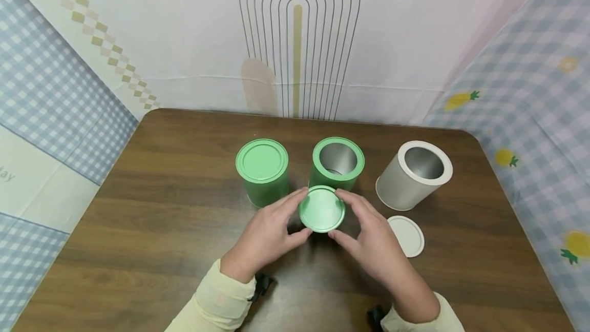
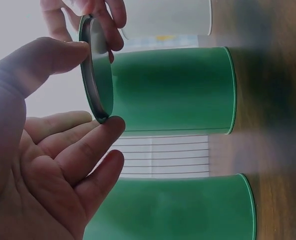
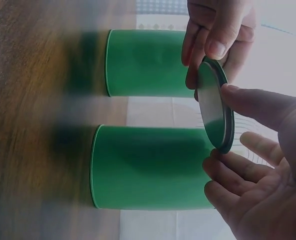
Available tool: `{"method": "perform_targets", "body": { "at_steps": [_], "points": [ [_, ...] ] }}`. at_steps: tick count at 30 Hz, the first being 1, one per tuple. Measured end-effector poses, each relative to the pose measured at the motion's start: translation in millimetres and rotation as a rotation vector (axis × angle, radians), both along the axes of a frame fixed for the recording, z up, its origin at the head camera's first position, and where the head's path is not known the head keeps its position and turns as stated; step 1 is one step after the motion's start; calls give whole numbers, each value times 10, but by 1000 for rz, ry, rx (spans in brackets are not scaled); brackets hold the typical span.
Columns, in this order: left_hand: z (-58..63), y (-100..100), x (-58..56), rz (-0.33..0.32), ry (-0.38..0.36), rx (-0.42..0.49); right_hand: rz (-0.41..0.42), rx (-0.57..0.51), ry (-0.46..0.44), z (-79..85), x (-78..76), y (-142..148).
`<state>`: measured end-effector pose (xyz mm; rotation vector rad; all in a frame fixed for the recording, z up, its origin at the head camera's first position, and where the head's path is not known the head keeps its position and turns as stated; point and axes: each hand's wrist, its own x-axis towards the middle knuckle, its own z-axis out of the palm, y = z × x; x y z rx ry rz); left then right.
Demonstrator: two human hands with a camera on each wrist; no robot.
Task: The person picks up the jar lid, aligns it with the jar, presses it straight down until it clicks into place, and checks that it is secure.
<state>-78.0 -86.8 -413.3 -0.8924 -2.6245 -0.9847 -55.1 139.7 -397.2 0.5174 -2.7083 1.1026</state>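
Closed green can (image 1: 262, 188): stands left of the middle of the tabletop (image 1: 152, 219), nearer the back edge, its lid seated on top.
Left hand (image 1: 262, 234): pinches the green lid (image 1: 321, 210) by its left side, thumb toward the person and fingertips toward the back edge.
Green lid: hangs off the tabletop between the two hands, in front of the uncovered can and overlapping its near side from above; the wrist views show it slightly tilted (whether it touches the can I cannot tell).
Open green can (image 1: 338, 176): upright between the closed can and the white one, toward the back edge, its metal inside showing.
Right hand (image 1: 375, 240): mirrors the other, gripping the lid's right side with thumb and fingers.
White can (image 1: 402, 186): uncovered, toward the back right corner of the tabletop.
White lid (image 1: 409, 237): lies in front of the white can, partly hidden by the right hand.
Lid step: I judge it to be handling or lining up the lid.
Lid's next move: seating it on the green rim would call for lifting clear, levelling, centring, then pressing evenly.
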Motion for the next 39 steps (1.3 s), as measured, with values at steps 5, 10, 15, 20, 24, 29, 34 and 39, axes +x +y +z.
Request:
{"method": "perform_targets", "body": {
  "at_steps": [5,10,15,20,24,29,34,39],
  "points": [
    [21,-13,-4,12,23,13,-7,-4,12,30,-20,-34],
    [37,-23,-4,28,30,17,-3,6,18,49,-36,-55],
    [53,-20,-20,20,51,20,-10,14,22,52,-39,-55],
    [63,-22,-44,3,66,28,-8,16,25,69,-47,-58],
    [60,-31,-55,-8,61,36,-7,18,28,86,-53,-64],
    [61,-39,-55,-9,60,37,-13,21,45,91,-61,-75],
    [62,-43,-51,1,68,38,-11,22,70,87,-75,-91],
    [63,-50,-53,7,76,39,-6,24,84,92,-84,-103]
  ]
}}
